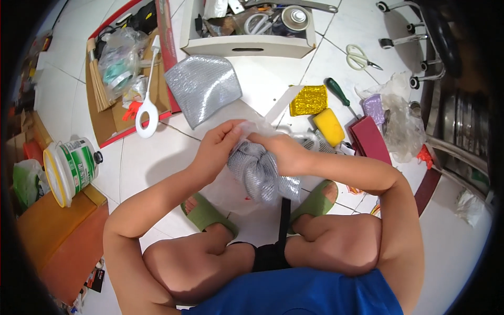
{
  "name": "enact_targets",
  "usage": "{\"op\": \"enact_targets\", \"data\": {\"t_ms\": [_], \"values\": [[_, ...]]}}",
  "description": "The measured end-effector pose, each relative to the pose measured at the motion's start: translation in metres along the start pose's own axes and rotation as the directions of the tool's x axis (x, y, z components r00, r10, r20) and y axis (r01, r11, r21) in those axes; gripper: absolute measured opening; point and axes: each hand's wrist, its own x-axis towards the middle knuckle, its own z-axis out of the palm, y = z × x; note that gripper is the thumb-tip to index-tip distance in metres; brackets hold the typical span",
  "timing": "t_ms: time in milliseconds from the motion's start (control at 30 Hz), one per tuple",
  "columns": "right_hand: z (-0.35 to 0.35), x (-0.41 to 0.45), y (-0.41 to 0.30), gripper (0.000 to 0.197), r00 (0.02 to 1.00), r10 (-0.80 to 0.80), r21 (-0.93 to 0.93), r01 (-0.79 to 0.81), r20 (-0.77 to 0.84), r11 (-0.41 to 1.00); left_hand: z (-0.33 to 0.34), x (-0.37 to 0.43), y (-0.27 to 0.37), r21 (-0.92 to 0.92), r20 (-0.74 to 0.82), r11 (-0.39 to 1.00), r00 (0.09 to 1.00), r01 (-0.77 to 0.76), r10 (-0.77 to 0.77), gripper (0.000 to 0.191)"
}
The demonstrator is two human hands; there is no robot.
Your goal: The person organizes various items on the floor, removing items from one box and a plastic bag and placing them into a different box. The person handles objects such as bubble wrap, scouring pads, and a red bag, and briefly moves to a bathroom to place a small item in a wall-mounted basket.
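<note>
My left hand (221, 141) pinches the edge of a thin translucent plastic bag (224, 189) between thumb and fingers. Close beside it, my right hand (285, 153) is closed on the bag's gathered upper part, with some fingers hidden in the plastic. Crumpled silver mesh-patterned cloth (252, 169) hangs below both hands, against or inside the bag; which of the two I cannot tell. A flat silver cloth (206, 86) lies on the floor beyond my left hand. To the right of my hands are a yellow sponge (330, 126) and a gold scouring pad (309, 100).
A red-edged cardboard box (165, 71) and a white box (252, 48) of tools stand ahead. Scissors (357, 58), a green-handled screwdriver (338, 91) and a dark red folded item (369, 139) lie right. A white-green bucket (75, 167) is left; chair casters (386, 43) stand far right.
</note>
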Motion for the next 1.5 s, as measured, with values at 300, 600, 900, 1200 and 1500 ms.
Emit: {"op": "enact_targets", "data": {"t_ms": [300, 600, 900, 1200, 1500], "values": [[-0.018, -0.003, 0.088, 0.057, 0.958, 0.266, -0.421, -0.287, -0.109, 0.861, 0.031, -0.026, 0.01, -0.154, 0.237, 0.957, 0.95, 0.246, -0.206, 0.026], [-0.015, -0.046, 0.102, 0.061, 0.943, 0.098, -0.643, -0.291, -0.319, 0.709, 0.025, -0.008, 0.01, 0.091, 0.341, 0.983, 0.923, 0.158, -0.179, 0.04], [-0.035, -0.07, 0.074, 0.07, 0.939, 0.18, -0.648, -0.335, -0.295, 0.685, -0.09, 0.057, -0.051, 0.366, -0.668, 0.796, 0.732, 0.482, -0.136, 0.055], [-0.147, -0.125, -0.068, 0.044, 0.946, 0.121, -0.177, -0.069, 0.299, 0.982, -0.048, -0.002, 0.035, 0.349, -0.093, 0.931, 0.985, -0.102, 0.143, 0.041], [-0.083, -0.222, -0.142, 0.027, 0.941, 0.254, -0.546, -0.338, -0.226, 0.767, -0.012, -0.22, 0.129, 0.969, 0.179, 0.122, 0.949, -0.216, 0.26, 0.034]]}}
